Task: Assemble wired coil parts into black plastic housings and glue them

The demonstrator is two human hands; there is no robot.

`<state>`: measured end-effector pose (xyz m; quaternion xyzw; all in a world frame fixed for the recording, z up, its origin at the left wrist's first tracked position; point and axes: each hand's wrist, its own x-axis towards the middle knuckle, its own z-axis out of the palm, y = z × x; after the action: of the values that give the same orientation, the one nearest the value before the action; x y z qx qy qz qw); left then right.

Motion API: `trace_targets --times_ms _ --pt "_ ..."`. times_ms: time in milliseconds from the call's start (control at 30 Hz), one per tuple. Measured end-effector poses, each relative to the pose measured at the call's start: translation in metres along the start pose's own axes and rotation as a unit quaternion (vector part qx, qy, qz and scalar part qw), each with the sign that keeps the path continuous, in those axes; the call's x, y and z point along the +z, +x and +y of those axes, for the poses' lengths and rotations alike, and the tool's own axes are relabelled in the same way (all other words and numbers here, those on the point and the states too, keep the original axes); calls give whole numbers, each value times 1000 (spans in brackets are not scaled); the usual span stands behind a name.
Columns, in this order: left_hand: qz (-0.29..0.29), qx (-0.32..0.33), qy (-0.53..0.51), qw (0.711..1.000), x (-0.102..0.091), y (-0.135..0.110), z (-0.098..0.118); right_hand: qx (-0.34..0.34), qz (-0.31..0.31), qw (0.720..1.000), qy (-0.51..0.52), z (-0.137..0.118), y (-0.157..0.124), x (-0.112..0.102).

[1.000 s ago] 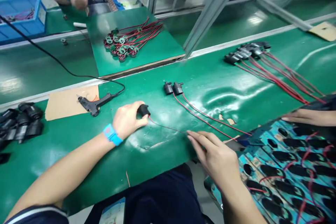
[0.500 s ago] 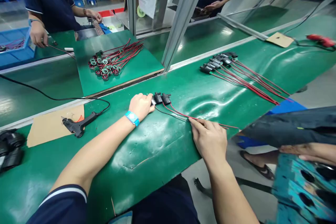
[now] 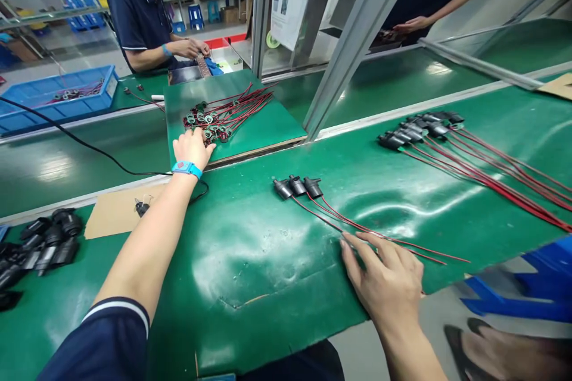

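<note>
My left hand [image 3: 193, 150], with a blue wristband, reaches over the near edge of a raised green board. Its fingertips are at a pile of small round parts [image 3: 209, 122] with red wires; thumb and fingers are apart, and the tips are partly hidden. My right hand [image 3: 386, 274] rests low on the bench, its thumb and forefinger closed at the end of a red wire [image 3: 318, 215]. That wire runs from the leftmost of three black plastic housings [image 3: 282, 189], which lie side by side. Two other wires pass beyond the right fingers.
More wired black housings [image 3: 420, 130] lie at right. Loose black parts [image 3: 53, 241] sit at left, near a cardboard sheet [image 3: 105, 214] and a cable. A metal post [image 3: 353, 41] rises behind the bench. A co-worker [image 3: 143, 30] works across, beside a blue bin [image 3: 53, 98].
My left hand has let go of the black housings and moved left and away to the pile of round parts. My right hand stays by the wires. The view has shifted left.
</note>
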<state>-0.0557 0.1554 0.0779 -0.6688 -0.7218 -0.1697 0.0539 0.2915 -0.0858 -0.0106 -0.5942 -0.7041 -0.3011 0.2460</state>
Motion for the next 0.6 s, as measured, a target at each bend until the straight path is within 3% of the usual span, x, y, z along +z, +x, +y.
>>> trace_targets --times_ms 133,267,400,600 --pt "-21 15 -20 999 -3 -5 -7 -19 25 999 7 0 2 -2" --pt "29 32 -93 995 -23 -35 -15 -43 27 993 107 -18 14 -8" --pt "57 36 -248 966 -54 -100 -33 -70 7 955 290 -68 54 -13" --pt "-3 4 -402 916 -85 -209 -53 -225 12 879 421 -162 117 -4"
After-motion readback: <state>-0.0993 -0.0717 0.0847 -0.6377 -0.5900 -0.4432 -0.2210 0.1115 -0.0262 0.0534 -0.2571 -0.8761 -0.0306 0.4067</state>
